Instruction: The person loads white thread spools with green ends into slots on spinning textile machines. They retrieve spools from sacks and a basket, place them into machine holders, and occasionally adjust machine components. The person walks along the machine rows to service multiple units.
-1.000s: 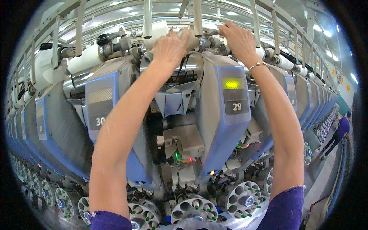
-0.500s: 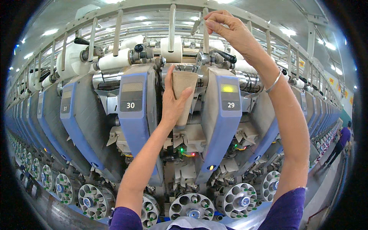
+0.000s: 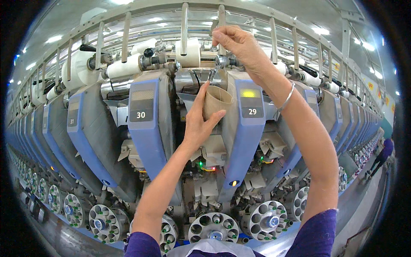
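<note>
My left hand (image 3: pixel 200 124) is closed round an empty brown paper cone (image 3: pixel 217 102), its wide mouth tipped up toward me. The cone is in front of the gap between two blue-fronted winding units, just below a shiny grooved drum (image 3: pixel 188 80). Higher up and to the right, my right hand (image 3: pixel 237 43) is raised near the overhead rail, thumb and fingertips pinched together. What the fingertips hold, if anything, is too fine to make out. A thin pale line crosses the cone's mouth.
A white yarn package (image 3: pixel 188 53) is above the drum. Blue-fronted winding units (image 3: pixel 147 124) run along both sides. Low down stand round bobbin magazines (image 3: pixel 214 227) with several green-tipped bobbins. A metal rail (image 3: pixel 184 30) with hanging bars spans overhead. A person (image 3: pixel 382 156) stands in the right aisle.
The cone has tilted so its open mouth faces me more, and has shifted slightly right in my left hand. My right hand has moved left and a little lower, still pinched.
</note>
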### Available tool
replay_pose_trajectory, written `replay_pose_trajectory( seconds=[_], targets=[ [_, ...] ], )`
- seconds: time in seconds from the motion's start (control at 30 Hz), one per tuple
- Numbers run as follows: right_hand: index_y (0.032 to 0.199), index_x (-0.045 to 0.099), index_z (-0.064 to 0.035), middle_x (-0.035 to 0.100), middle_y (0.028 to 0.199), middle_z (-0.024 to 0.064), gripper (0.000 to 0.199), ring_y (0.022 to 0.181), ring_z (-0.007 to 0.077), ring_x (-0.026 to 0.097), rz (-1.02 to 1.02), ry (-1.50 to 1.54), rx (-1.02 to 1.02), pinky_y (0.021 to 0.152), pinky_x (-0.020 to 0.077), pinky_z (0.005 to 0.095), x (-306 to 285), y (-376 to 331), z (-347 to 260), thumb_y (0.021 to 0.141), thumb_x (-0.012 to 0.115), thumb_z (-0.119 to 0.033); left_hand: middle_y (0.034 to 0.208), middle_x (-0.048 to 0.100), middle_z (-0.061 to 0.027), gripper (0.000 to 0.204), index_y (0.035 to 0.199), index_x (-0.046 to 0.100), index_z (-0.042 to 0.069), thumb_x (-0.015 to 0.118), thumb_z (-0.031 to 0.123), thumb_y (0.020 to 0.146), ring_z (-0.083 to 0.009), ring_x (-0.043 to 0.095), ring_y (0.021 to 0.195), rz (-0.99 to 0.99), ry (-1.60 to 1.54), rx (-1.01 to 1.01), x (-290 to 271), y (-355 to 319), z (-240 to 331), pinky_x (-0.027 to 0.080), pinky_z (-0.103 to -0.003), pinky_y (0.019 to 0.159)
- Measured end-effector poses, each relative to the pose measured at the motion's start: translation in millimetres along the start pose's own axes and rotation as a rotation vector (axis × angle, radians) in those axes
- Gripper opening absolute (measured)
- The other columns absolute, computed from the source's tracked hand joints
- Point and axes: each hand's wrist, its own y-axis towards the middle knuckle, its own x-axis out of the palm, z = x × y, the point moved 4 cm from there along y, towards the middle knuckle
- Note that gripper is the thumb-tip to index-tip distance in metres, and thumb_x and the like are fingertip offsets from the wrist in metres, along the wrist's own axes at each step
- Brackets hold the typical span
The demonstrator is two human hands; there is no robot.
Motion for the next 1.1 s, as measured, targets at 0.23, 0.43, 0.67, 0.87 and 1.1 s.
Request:
replay_pose_trajectory(
  seconds=[0.23,0.43,0.67,0.87,1.1],
  targets=[
    [0.080,0.067,-0.0059,0.061,0.091,0.0089,0.029,0.091,0.0216,0.055,-0.154,-0.112,-0.145,0.083,0.0432,0.0340,18,-22,3,0.084,0.066,-0.034,0.136,0.044,-0.0121,0.077,0.141,0.033,0.008,0.075,0.016,0.077,-0.0234,0.047,0.122,-0.042,-0.192,-0.077,5,-12,7,0.039,-0.036,0.102],
    [0.098,0.059,-0.0057,0.062,0.098,0.0132,0.023,0.090,0.0245,0.063,-0.030,-0.292,0.030,0.078,0.0495,0.0363,-12,-46,5,0.080,0.068,-0.017,0.134,0.044,-0.0132,0.071,0.139,0.034,0.006,0.070,0.018,0.080,-0.0233,0.046,0.121,0.046,-0.166,-0.076,-18,-7,-1,0.039,-0.037,0.101],
    [0.106,0.058,-0.0073,0.056,0.118,0.0178,0.028,0.104,0.0277,0.059,0.175,-1.377,-0.443,0.090,0.0459,0.0352,-40,-18,64,0.085,0.064,-0.024,0.110,0.059,-0.0213,0.065,0.134,0.039,0.010,0.069,0.028,0.079,-0.0378,0.060,0.099,-0.066,0.559,-0.153,-15,73,-40,0.048,-0.043,0.084],
    [0.093,0.065,-0.0070,0.067,0.094,0.0126,0.013,0.089,0.0248,0.067,-0.195,-1.755,0.317,0.073,0.0537,0.0343,-28,19,141,0.083,0.061,-0.014,0.092,0.055,-0.0197,0.063,0.128,0.044,0.006,0.063,0.011,0.069,-0.0352,0.057,0.084,-0.145,1.202,0.296,21,138,-70,0.045,-0.044,0.073],
    [0.081,0.061,-0.0059,0.063,0.069,0.0086,0.005,0.072,0.0250,0.067,-0.041,-1.776,-0.369,0.058,0.0514,0.0354,-94,22,180,0.076,0.061,-0.009,0.108,0.054,-0.0167,0.050,0.113,0.052,-0.004,0.068,0.018,0.072,-0.0300,0.053,0.098,0.049,0.994,0.848,43,189,-110,0.043,-0.041,0.085]
  ],
)
